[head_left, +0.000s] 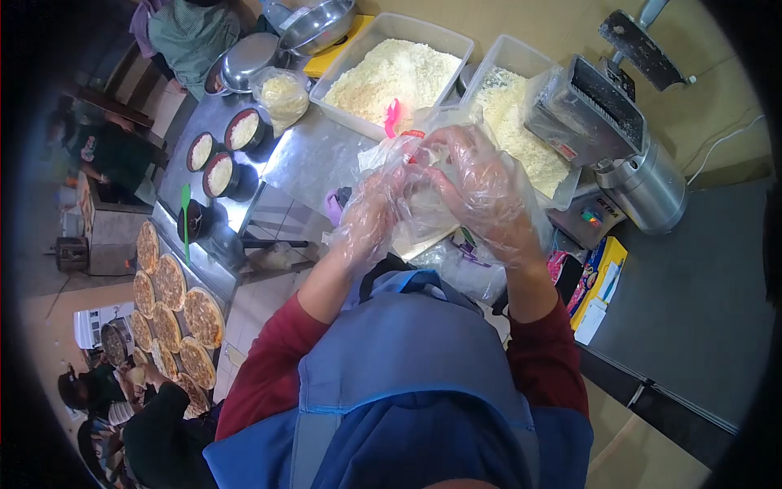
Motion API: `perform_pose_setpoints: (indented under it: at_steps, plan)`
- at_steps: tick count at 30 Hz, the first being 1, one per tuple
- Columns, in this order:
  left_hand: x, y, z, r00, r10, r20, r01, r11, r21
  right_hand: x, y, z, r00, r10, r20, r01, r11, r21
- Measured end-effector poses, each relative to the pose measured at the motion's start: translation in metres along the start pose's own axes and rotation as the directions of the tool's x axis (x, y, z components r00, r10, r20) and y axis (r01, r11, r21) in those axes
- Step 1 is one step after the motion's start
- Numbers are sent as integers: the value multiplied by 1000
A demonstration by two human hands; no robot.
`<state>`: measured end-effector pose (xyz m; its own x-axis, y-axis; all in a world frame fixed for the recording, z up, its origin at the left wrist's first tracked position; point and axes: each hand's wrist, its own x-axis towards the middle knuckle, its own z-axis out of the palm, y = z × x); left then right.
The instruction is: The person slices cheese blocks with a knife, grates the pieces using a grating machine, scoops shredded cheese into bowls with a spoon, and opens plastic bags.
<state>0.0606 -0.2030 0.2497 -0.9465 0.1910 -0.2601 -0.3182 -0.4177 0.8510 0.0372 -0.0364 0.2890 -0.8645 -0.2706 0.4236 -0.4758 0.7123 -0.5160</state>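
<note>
Both my hands wear clear plastic gloves and are raised in front of my chest. My left hand (376,208) has its fingers bent around crumpled clear plastic with a red-printed part (414,134). Facing it, my right hand (481,183) is curled, its thumb and fingers near the same clear plastic. Folds of plastic blur the fingertips of both hands. Just beyond them are a tub of pale grated food (399,73) with a pink handle (393,118) in it, and a second tub of it (521,138) under a metal grating machine (590,110).
Dark bowls (244,130) of white gratings and a filled plastic bag (283,96) stand on the steel table (314,159). Round flat breads (204,318) lie at the left, near co-workers (167,432). A yellow box (603,281) and dark surface (692,310) are at the right.
</note>
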Motion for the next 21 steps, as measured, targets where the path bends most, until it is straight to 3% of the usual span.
perform_pose_setpoints:
  at_steps: [7,8,10,11,13,15,19,21]
  plan:
    - [-8,0,-6,999,13,50,-22,983,183,-4,2,8,998,63,-3,-63,996,57]
    - [-5,-14,-25,984,71,162,-137,884,448,-4,1,8,997,75,-6,-74,997,26]
    - [-5,-8,-21,954,89,285,-263,704,659,-4,3,9,996,90,-9,-90,996,-7]
    - [-6,-4,-14,987,-42,153,-58,803,594,-4,5,11,996,84,-20,-83,996,25]
    - [-6,-1,-9,981,-191,36,148,857,493,-3,13,14,996,79,-33,-77,995,57]
    - [-2,-8,-15,988,-55,142,-29,845,534,-2,25,18,996,84,7,-83,965,248]
    - [0,-4,-22,981,-107,159,7,849,528,2,39,21,995,80,61,-96,937,335]
    - [-3,2,-32,993,-12,115,-48,863,503,11,45,11,980,73,184,-153,871,467]
